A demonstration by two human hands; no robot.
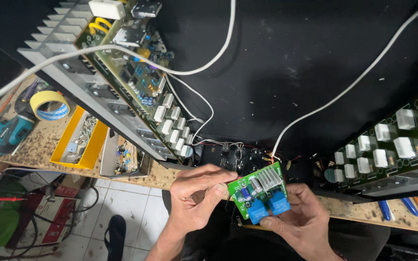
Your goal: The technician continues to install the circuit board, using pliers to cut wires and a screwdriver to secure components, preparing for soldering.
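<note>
Near the left edge of the surface (39, 145) a roll of yellow tape (49, 105) is seen, with a teal tool (8, 135) just beside it; a yellow tray (79, 140) of small metal parts lies at the front edge; a large circuit board (136, 72) with a ribbed heatsink is tilted across the left part. Off the front edge, the small green circuit board (261, 193) is held between both hands; its left end is pinched by the left hand (197, 191); its lower edge is gripped from below by the right hand (306, 220), the thumb pressed near a blue block. At the right edge another board (388, 145) with white blocks is seen.
</note>
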